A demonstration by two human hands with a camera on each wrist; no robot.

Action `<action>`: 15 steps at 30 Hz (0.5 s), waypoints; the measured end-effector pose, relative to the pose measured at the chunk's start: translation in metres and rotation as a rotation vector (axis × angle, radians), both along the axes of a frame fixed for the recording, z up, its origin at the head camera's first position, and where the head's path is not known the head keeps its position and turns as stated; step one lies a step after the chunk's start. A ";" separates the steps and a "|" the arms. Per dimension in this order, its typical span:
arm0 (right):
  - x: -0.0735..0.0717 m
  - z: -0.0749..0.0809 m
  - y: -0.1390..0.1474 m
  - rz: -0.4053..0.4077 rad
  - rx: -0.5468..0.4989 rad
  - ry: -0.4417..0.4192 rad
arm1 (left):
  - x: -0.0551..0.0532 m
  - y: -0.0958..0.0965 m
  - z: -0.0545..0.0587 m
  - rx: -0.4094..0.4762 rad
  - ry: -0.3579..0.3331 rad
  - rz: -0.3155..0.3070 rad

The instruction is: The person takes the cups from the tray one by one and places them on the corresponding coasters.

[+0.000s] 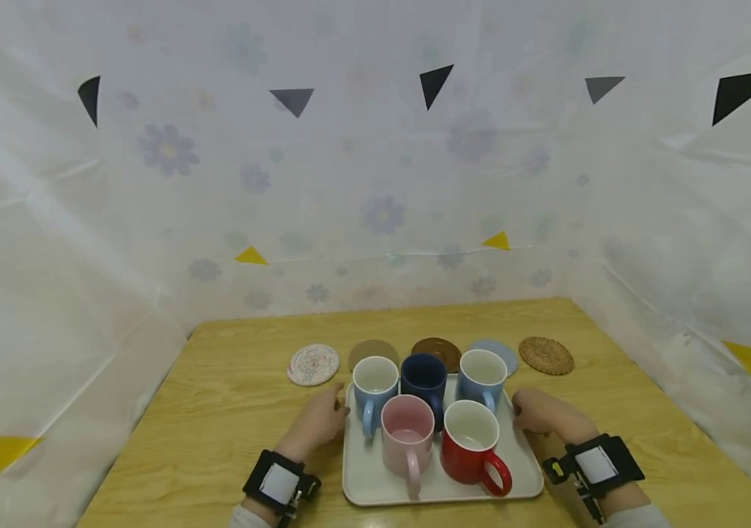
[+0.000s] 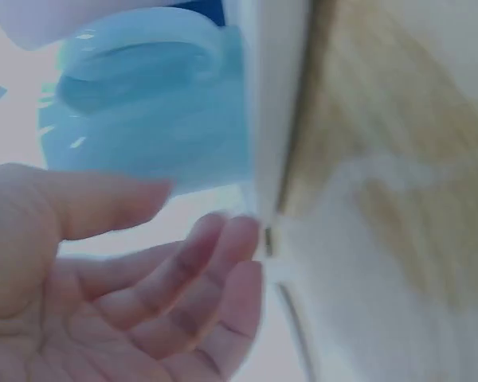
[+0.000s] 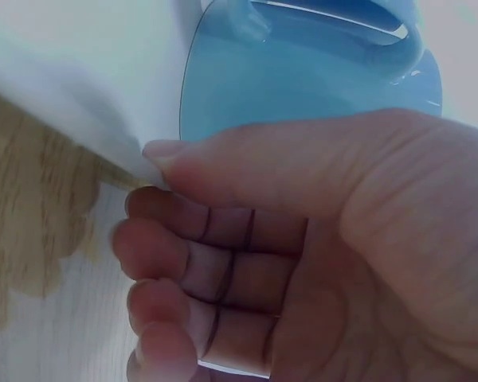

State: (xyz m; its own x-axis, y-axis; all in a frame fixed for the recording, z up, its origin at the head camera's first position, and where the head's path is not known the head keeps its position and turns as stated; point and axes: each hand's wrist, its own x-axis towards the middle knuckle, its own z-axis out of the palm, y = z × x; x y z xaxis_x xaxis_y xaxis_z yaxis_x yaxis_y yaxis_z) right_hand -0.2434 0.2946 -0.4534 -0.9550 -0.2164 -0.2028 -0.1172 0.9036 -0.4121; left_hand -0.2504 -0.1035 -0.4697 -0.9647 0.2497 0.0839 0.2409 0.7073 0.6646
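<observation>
A white rectangular tray (image 1: 375, 493) carries a light blue mug (image 1: 375, 378) at back left, a navy mug (image 1: 424, 374) in the middle and another blue mug (image 1: 481, 370) at back right. A pink mug (image 1: 407, 433) and a red mug (image 1: 470, 444) stand in front of these. My right hand (image 1: 540, 412) pinches the tray's right edge, with the thumb (image 3: 223, 163) on the rim and the other fingers curled below. At the left edge is my left hand (image 1: 316, 422). Its fingers (image 2: 243, 239) are loosely bent close to the rim, apart from the thumb; contact is unclear.
Behind the tray lies a row of round coasters: a speckled white one (image 1: 313, 364), a tan one (image 1: 373, 352), a brown one (image 1: 438, 352), a blue one (image 1: 507, 356) and a woven one (image 1: 546, 356). The wooden table (image 1: 217, 411) meets white sheeting (image 1: 362, 183) at its back and sides.
</observation>
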 end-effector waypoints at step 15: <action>0.001 -0.003 0.000 -0.001 0.011 0.016 | 0.025 0.022 0.005 0.456 -0.314 -0.111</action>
